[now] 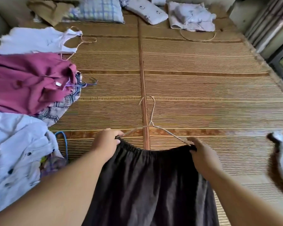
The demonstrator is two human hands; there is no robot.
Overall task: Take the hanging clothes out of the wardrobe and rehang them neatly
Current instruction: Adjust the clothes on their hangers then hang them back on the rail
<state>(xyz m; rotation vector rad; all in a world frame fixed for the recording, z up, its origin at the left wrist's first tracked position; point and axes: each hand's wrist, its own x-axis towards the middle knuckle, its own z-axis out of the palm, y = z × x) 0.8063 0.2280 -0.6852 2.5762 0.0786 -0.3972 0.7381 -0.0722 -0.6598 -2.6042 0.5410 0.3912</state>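
Along the left edge of the frame, a white garment with dark dots (15,152), a maroon buttoned shirt (26,82) and a white sleeveless top (36,39) lie on a brown striped woven mat (203,87). At lower centre, the left hand (107,141) curls its fingers round the left end of the gathered waistband of a dark brown fabric garment (150,185). A thin pale wire hanger (151,118) runs into that waistband at both ends, with its hook pointing toward the top of the frame. The right hand (203,155) grips the waistband's right end with curled fingers.
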